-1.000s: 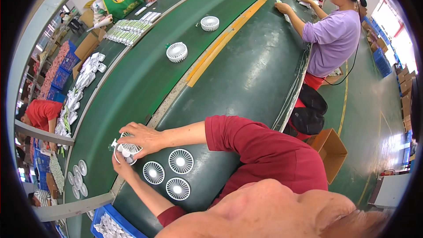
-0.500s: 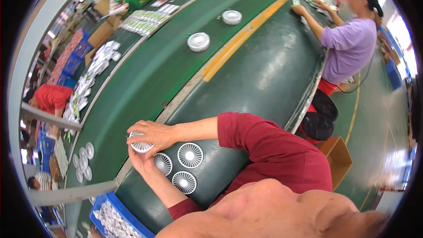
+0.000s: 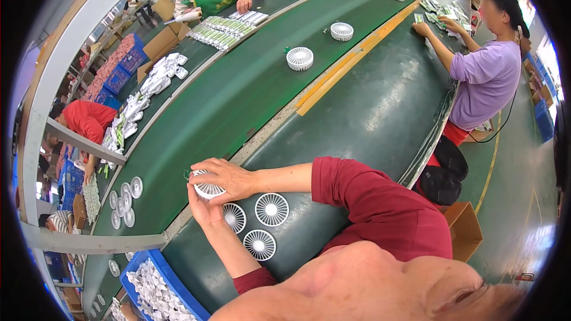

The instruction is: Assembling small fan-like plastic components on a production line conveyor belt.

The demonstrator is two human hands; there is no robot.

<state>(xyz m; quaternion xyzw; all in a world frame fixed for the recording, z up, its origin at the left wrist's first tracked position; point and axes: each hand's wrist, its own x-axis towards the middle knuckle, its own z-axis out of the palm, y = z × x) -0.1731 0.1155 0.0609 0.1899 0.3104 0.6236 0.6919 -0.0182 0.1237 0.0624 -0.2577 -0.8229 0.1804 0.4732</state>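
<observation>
On the green belt edge, both hands' grip, left hand [image 3: 204,207] and right hand [image 3: 229,177], pinching 1 white round fan grille [image 3: 207,189].

Three white fan grilles [image 3: 272,209] lie flat; two assembled fans [image 3: 300,58] ride the belt [image 3: 238,101]

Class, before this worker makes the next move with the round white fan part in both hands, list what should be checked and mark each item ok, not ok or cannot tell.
1. Fan part gripped by both hands: ok.
2. Right hand on top of it: ok.
3. Left hand supports it from below: ok.
4. Three grilles lie flat nearby: ok.
5. Part snapped together fully: cannot tell.
</observation>
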